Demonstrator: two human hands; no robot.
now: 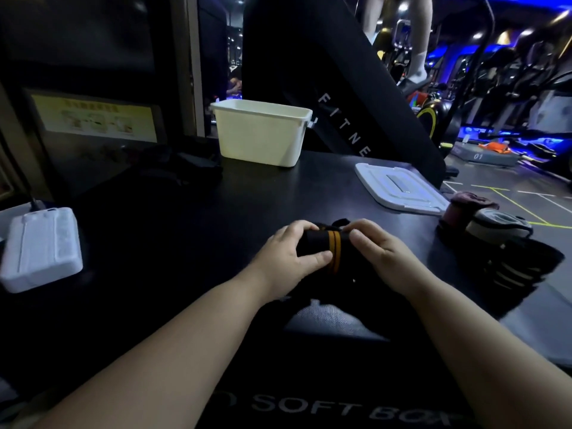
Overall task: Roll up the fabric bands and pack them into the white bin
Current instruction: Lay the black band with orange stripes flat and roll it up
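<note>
Band roll half-hidden btwn left hand & right hand.

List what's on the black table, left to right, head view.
white block → white bin → striped band → white lid → pile of bands

Blue-lit exercise machines, line-marked floor

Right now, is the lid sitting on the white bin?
No, the white lid lies flat on the black surface to the right of the white bin, whose top stands open.
</note>
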